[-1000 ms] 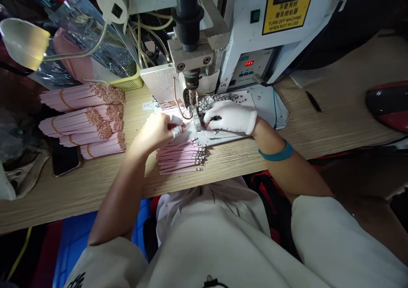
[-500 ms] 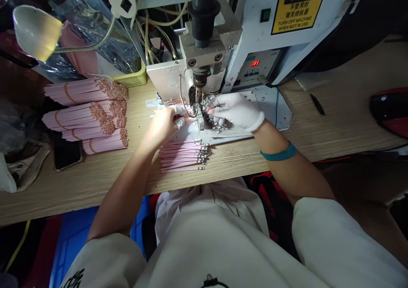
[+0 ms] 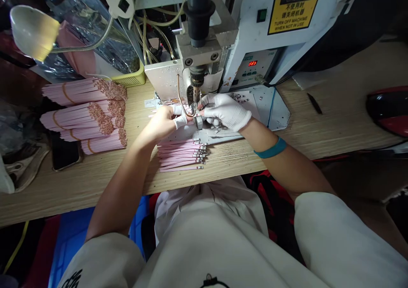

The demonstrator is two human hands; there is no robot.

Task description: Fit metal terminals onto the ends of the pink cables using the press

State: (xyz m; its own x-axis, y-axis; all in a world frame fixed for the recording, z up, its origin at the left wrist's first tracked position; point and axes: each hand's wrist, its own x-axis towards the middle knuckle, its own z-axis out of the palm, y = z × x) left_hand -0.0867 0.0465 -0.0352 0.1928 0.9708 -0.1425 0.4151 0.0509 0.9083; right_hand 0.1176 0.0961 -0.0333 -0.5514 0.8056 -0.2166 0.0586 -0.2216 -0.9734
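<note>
My left hand (image 3: 166,119), with white covers on some fingertips, is closed in a pinch just left of the small metal block (image 3: 199,122) under the machine's tip (image 3: 196,93). What it holds is hidden. From the other side my right hand (image 3: 225,111), in a white glove with bare fingertips, reaches in with thumb and finger pinched at the block. Anything between them is too small to make out. Loose small metal terminals (image 3: 218,128) lie beneath the right hand. Nearer me is a row of pink wires (image 3: 177,155) with metal terminals on their right ends.
Banded bundles of pink wires (image 3: 75,118) lie at the left beside a phone (image 3: 65,151) and a yellow basket (image 3: 135,76). A lamp (image 3: 33,31) hangs above them. At the right are a control panel (image 3: 253,69), a black pen-like piece (image 3: 314,103) and a red-black object (image 3: 387,118).
My right hand has moved left from the loose terminals to the block under the tip. My left hand's fingers have come slightly right, closer to the block.
</note>
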